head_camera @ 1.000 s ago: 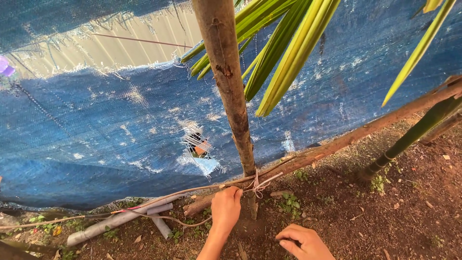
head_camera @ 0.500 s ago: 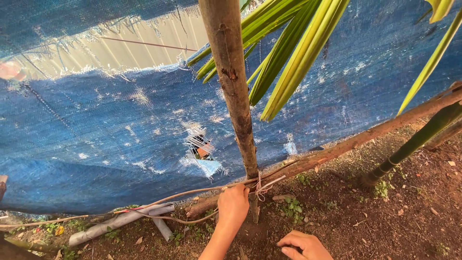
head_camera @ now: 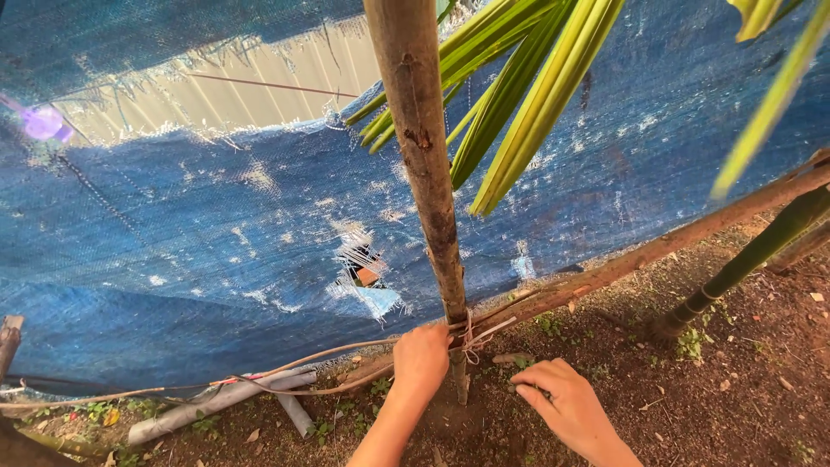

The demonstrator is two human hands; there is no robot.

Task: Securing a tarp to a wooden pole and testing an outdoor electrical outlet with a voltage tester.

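My left hand (head_camera: 420, 357) is closed around the base of an upright wooden post (head_camera: 420, 164), right beside a knot of pale twine (head_camera: 473, 339) tied around it. My right hand (head_camera: 558, 400) hovers low over the soil to the right of the post, fingers curled and pinched near the ground; what it pinches is too small to tell. A long slanted wooden pole (head_camera: 657, 245) meets the post at the twine. Green palm fronds (head_camera: 519, 95) hang above.
A torn blue tarp (head_camera: 199, 251) forms a fence behind the post, with a ragged hole (head_camera: 367, 272). A grey pipe (head_camera: 212, 402) lies on the ground at left. A green stem (head_camera: 752, 257) rises from the soil at right. Bare earth (head_camera: 735, 389) with small weeds surrounds everything.
My left hand has slid up onto the post's base by the twine. My right hand has moved up and closer to the post. The view has drawn nearer.
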